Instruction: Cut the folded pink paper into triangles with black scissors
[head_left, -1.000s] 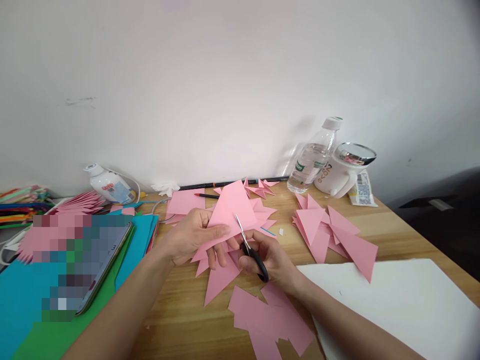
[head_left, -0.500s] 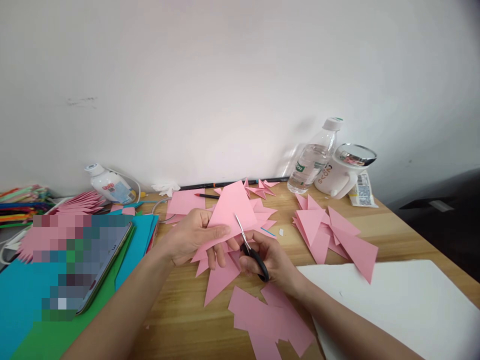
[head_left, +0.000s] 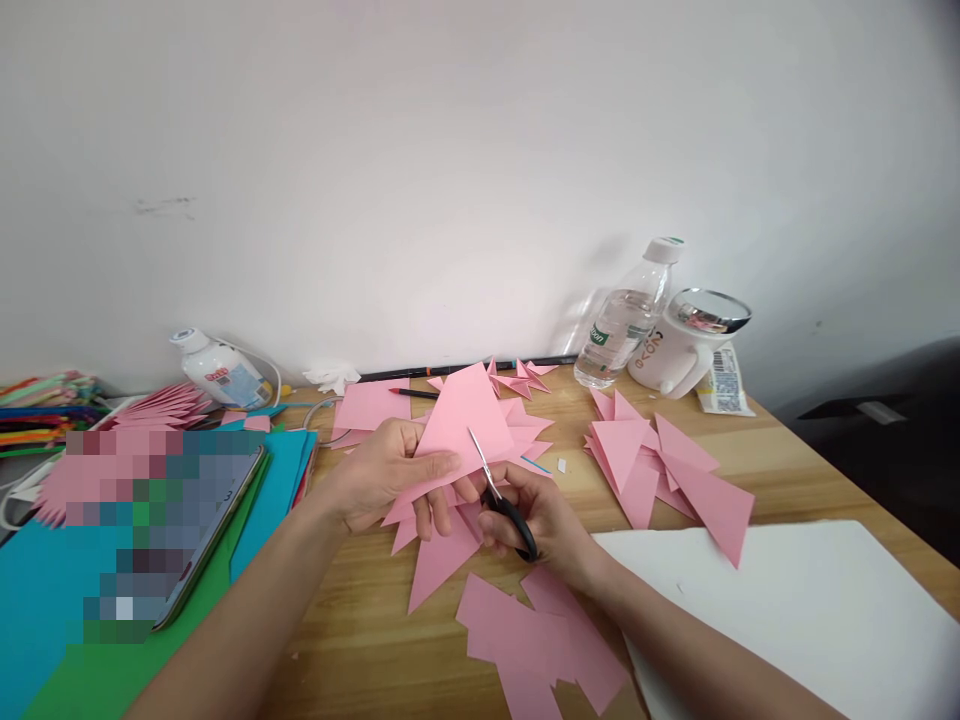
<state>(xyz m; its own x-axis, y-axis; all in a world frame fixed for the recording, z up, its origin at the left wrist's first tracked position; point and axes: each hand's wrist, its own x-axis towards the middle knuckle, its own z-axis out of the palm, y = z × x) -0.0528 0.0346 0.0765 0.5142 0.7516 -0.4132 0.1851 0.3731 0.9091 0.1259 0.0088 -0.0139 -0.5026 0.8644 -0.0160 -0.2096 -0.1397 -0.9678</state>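
My left hand [head_left: 405, 475] pinches a sheet of pink paper [head_left: 466, 410] between thumb and fingers, holding it raised over the table. Black-handled scissors [head_left: 510, 520] are gripped in my right hand [head_left: 536, 520], their blades lying across the right part of that sheet. Whether the blades are fully closed is hard to tell. Beneath both hands lie several pointed pink paper pieces [head_left: 442, 570], partly hidden by the hands. Closer to me are flat pink offcuts [head_left: 525, 630].
Several pink triangles [head_left: 637, 450] lie at the right, behind a white board [head_left: 780, 600]. A water bottle [head_left: 619, 320] and a white mug [head_left: 675, 345] stand by the wall. At the left are a phone [head_left: 202, 530], coloured sheets [head_left: 82, 670] and a white bottle [head_left: 217, 370].
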